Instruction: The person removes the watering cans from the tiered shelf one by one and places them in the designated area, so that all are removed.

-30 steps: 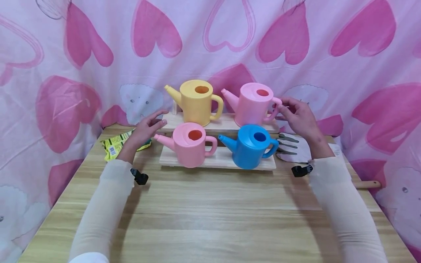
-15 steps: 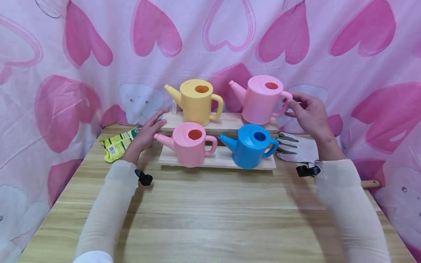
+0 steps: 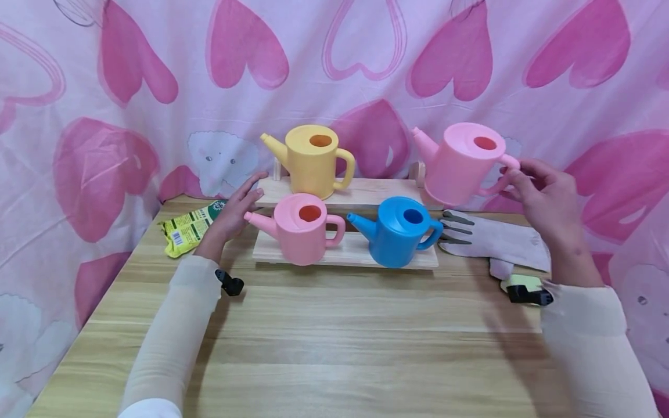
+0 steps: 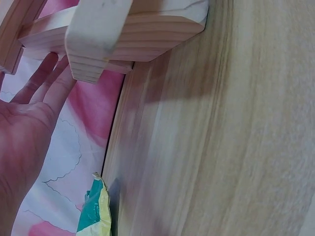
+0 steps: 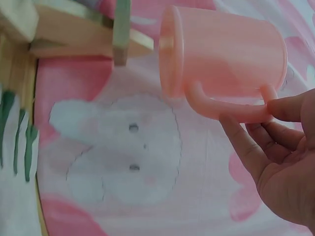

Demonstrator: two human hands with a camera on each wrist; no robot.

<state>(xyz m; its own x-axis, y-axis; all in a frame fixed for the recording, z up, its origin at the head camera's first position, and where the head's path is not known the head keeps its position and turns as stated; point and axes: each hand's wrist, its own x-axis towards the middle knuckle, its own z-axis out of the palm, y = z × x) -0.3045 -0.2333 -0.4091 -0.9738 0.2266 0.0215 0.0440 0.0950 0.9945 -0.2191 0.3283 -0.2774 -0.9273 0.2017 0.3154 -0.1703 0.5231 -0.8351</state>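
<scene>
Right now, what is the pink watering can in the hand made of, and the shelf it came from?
The pink watering can looks like plastic: smooth, one even colour, soft matte sheen, moulded handle. The stepped shelf looks like bare, unpainted wood: pale boards with visible grain. The right hand pinches the can's handle.

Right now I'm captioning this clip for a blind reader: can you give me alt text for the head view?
A person's right hand holds a pink watering can by its handle, lifted to the right of a two-step wooden shelf. A yellow can stands on the upper step, a pink can and a blue can on the lower; the open left hand touches the shelf's left end.
</scene>
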